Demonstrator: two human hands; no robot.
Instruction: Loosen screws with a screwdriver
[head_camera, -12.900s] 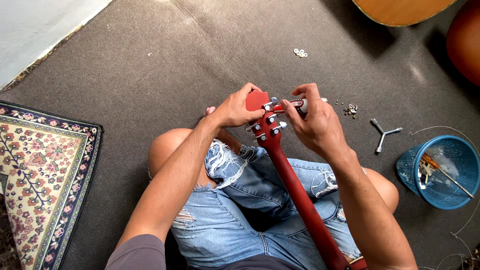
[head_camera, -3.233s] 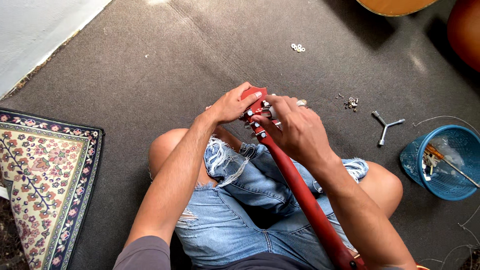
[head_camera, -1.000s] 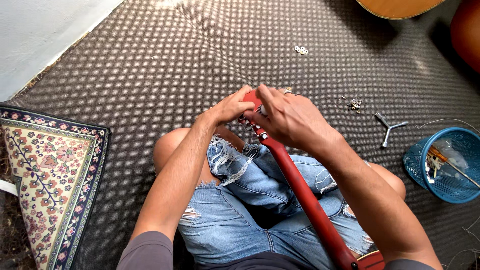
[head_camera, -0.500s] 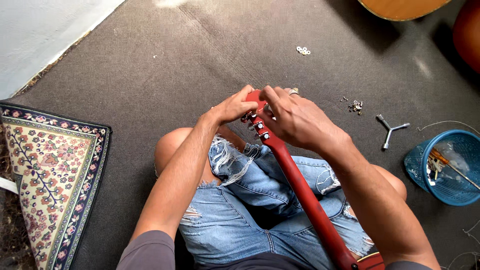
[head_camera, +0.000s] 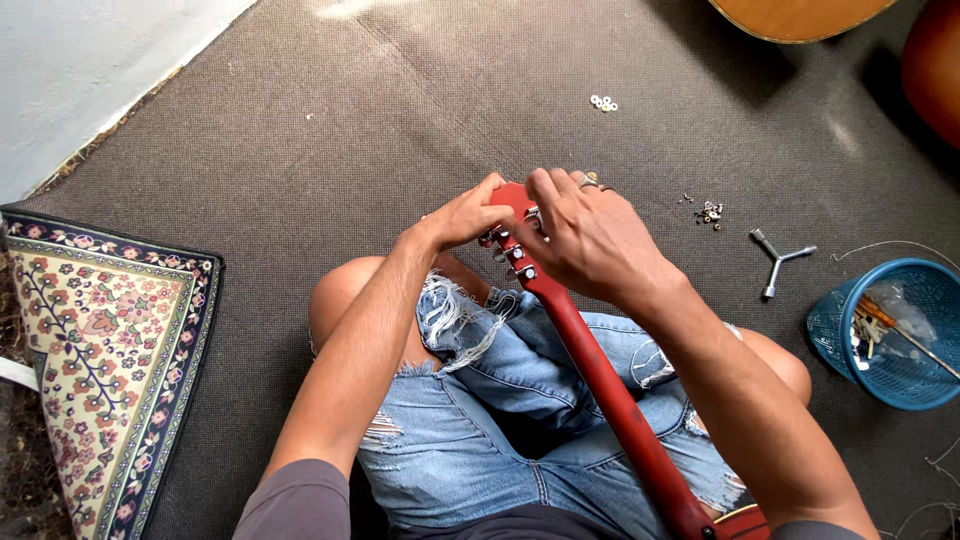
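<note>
- The person sits cross-legged on the dark carpet floor (head_camera: 330, 130), with a red guitar neck (head_camera: 610, 400) running up across the lap from lower right to the headstock (head_camera: 512, 198) at the middle of the view.
- The left hand (head_camera: 462, 215) meets the headstock from its left side; its grip is clenched on the edge of the headstock, steadying it.
- The right hand (head_camera: 590, 235) lies over the top and right side of the headstock, fingers curled down onto the silver tuning pegs (head_camera: 512, 262); it is grasping there, though exactly which peg or part it pinches is hidden under the fingers.
- Judging by this, the step in hand is work on the tuner hardware at the headstock, with the neck held still in the lap.
- Any further move calls for the left hand to keep the headstock from twisting while the right fingers work a small part by feel, since the hand covers its own work.
- On the floor to the right lie a small heap of screws and nuts (head_camera: 710, 213), a Y-shaped metal wrench (head_camera: 778, 260) and a blue basket (head_camera: 890, 335) with tools in it.
- A few pale washers (head_camera: 603, 102) lie farther out; a patterned rug (head_camera: 100, 340) lies at the left.
</note>
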